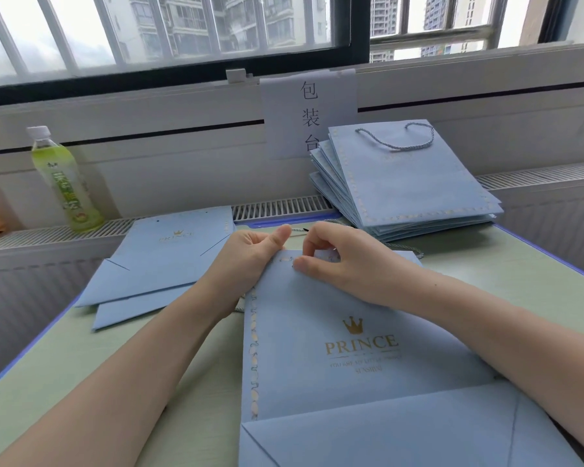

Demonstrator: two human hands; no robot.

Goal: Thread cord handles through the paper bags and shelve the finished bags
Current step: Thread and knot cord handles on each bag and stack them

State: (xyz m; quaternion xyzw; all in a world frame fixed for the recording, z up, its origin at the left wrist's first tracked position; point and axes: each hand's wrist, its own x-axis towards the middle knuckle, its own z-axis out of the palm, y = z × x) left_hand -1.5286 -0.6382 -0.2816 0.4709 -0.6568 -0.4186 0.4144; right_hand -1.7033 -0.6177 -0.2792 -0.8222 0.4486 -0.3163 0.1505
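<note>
A flat light-blue paper bag (pixel 344 358) with a gold crown and "PRINCE" print lies before me on the table. My left hand (pixel 246 261) grips its top left corner, thumb raised. My right hand (pixel 341 261) pinches at the bag's top edge, fingers curled. A thin blue-grey cord (pixel 300 230) with a dark tip runs just behind the two hands; how it meets the fingers is hidden. Another length of cord (pixel 407 248) loops on the table behind my right hand.
A stack of blue bags (pixel 405 187), its top one with a cord handle, leans at the back right. Two flat bags without handles (pixel 159 264) lie at the left. A green drink bottle (pixel 64 180) stands on the radiator ledge. A paper sign (pixel 309 112) hangs below the window.
</note>
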